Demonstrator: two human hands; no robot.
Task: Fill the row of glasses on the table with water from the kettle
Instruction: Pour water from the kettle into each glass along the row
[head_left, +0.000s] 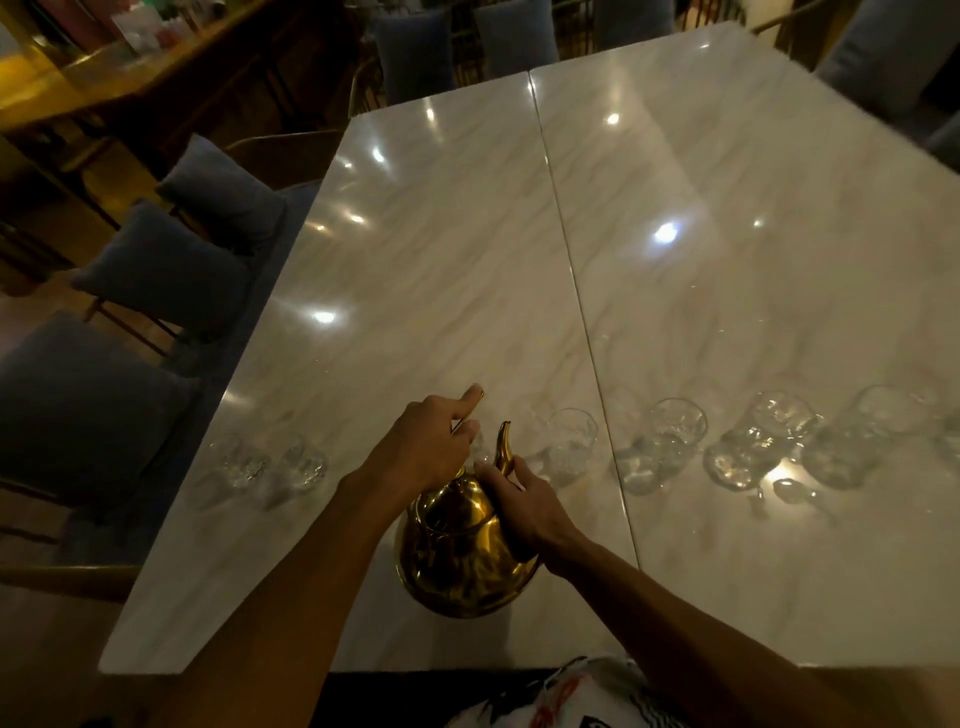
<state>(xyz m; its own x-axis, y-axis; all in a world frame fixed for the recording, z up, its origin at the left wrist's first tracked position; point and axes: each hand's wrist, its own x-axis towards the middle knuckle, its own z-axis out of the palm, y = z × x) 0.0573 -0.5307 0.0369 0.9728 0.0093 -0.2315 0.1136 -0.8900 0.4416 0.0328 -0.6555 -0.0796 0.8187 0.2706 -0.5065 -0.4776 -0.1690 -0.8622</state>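
1. Two hands are on the gold kettle (457, 566), which sits close to the near edge of the table (441, 260), left of its centre seam. I cannot tell whether it rests on the surface or is just lifted.
2. The left hand (426, 447) grips the thin handle above the lid, its forefinger sticking out straight.
3. The right hand (524, 504) holds the kettle's shoulder, thumb and fingers either side of the root of the spout (503, 447).
4. The glasses (675, 426) stand in a row running left to right, parallel to the near edge and just beyond the kettle.
5. The spout points away from the person, square across that row, its tip near the closest glass (571, 441), which stands just to its right.
6. My judgement: the pour needs a tip forward from the left hand, the right hand steering the spout sideways.
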